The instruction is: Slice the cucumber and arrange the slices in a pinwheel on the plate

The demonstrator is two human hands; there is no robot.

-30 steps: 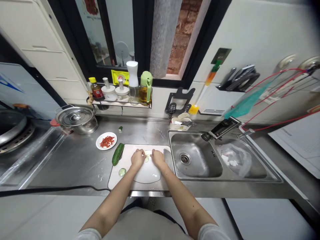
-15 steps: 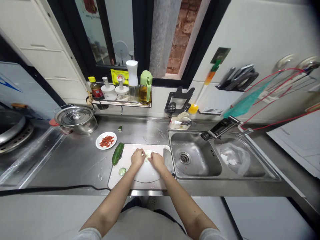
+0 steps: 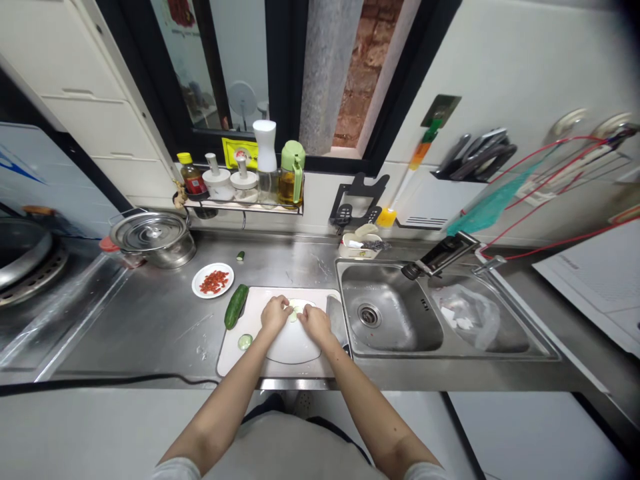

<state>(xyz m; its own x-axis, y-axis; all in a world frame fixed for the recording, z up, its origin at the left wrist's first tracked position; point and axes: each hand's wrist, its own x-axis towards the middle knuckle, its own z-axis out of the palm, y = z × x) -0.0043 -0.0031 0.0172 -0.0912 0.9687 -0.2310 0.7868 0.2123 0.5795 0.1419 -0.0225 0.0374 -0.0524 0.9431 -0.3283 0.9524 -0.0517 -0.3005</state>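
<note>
Over a white plate [image 3: 293, 348], my left hand [image 3: 275, 316] and my right hand [image 3: 317, 323] face each other with curled fingers. Both pinch at thin, pale green cucumber slices [image 3: 294, 313] on the plate's far part; the fingers partly hide them. Beneath the plate is a pale cutting board [image 3: 233, 357]. A cut cucumber [image 3: 237, 307] lies along the board's left edge, and a cucumber slice [image 3: 245, 342] lies nearer me. To the right of my right hand rests a broad knife [image 3: 337, 319], its blade on the board.
Left of the board stand a plate [image 3: 197, 287] of chopped red pieces and a lidded steel pot [image 3: 175, 250]. A cucumber end [image 3: 241, 256] lies behind. The double sink [image 3: 395, 337] adjoins on the right, under a black faucet [image 3: 435, 259]. Bottles line a wall rack [image 3: 250, 205].
My fingers have shifted slightly at the cucumber slices, and more of the slices shows between my hands. The other things stay where they were.
</note>
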